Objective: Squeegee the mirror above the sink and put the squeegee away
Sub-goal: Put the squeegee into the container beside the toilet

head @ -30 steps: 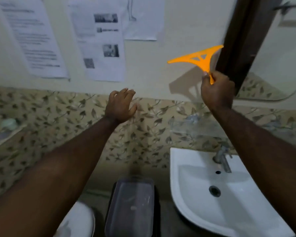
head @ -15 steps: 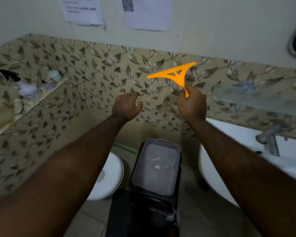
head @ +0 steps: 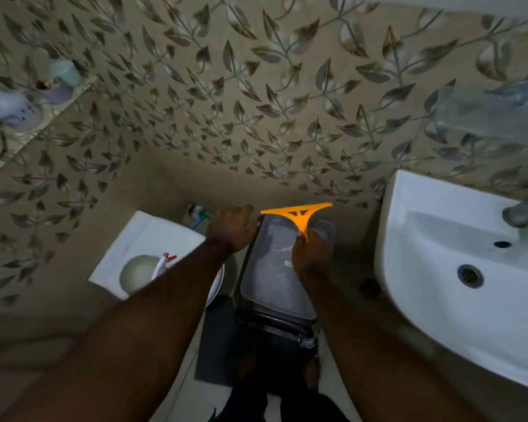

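My right hand (head: pixel 310 254) grips the handle of the orange squeegee (head: pixel 297 213), whose blade points up and away over the far end of a grey lidded bin (head: pixel 269 287) on the floor. My left hand (head: pixel 230 228) rests at the bin's far left corner, fingers curled on the lid's edge. The mirror is out of view.
A white sink (head: pixel 433 245) with a tap (head: pixel 523 216) stands to the right. A white toilet cistern (head: pixel 147 239) with a spray bottle (head: pixel 163 263) on it is at the left. A shelf (head: pixel 37 123) with bottles runs along the left wall. Leaf-patterned tiles cover the walls.
Both hands dropped from wall height down to the grey bin. The squeegee came down with my right hand, and my left hand reached the lid's corner. The view tilted downward.
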